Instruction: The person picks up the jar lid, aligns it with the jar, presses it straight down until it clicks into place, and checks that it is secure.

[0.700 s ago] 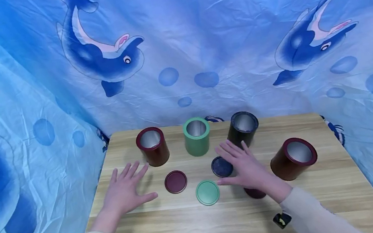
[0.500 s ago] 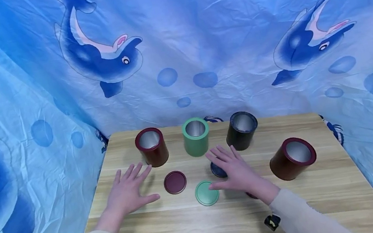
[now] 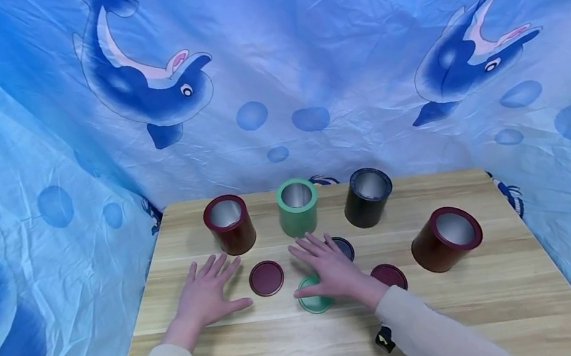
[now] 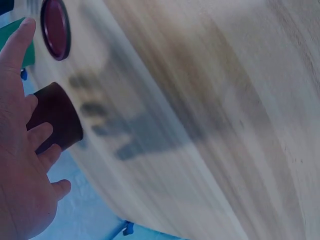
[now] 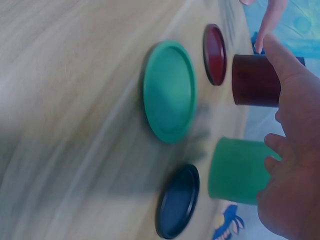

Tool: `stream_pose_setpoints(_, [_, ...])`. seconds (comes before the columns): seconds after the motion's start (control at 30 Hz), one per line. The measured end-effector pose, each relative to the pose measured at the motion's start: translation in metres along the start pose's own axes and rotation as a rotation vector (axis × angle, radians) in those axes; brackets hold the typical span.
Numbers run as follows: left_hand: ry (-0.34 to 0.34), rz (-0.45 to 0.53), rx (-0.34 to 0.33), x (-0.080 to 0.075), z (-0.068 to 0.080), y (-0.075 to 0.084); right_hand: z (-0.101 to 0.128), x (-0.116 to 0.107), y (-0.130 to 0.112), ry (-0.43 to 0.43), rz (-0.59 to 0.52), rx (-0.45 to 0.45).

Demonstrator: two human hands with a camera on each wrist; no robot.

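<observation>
I see open tabletop point(image 3: 301, 350) in front of both hands, nothing on it. Ahead, three upright cans block the back: maroon can point(image 3: 229, 225), green can point(image 3: 298, 207), dark can point(image 3: 368, 197), with narrow gaps between. A tilted maroon can point(image 3: 445, 239) guards the right. Flat lids point(image 3: 266, 278) lie low between my hands; I can pass over them.

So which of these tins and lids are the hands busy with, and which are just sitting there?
In hand:
right hand, open, over the green lid
left hand, open, beside the maroon lid

Lying about:
green tin
maroon tin
black tin
tilted maroon tin
dark lid
second maroon lid
</observation>
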State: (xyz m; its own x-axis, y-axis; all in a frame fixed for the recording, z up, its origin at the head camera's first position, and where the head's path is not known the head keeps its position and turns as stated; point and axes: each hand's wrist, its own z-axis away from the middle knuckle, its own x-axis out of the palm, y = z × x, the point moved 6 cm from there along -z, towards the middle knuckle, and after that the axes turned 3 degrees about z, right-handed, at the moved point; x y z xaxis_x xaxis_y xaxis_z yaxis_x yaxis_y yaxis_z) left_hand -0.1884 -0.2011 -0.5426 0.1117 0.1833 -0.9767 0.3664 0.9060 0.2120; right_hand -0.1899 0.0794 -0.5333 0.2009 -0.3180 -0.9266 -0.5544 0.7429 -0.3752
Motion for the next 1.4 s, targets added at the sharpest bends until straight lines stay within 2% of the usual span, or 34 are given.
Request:
stream_pose_setpoints(0.23, [-0.012, 0.019, -0.002, 0.016, -0.004, 0.001, -0.012, 0.021, -0.004, -0.027, -0.023, 0.012])
stream_pose_setpoints(0.77, [-0.014, 0.01, 0.018, 0.033, -0.014, 0.005, -0.034, 0.059, 0.0, -0.036, 0.08, 0.049])
stream_pose_setpoints(1.4, [0.002, 0.032, 0.016, 0.044, -0.02, 0.009, -0.042, 0.074, 0.004, -0.01, 0.093, 0.09])
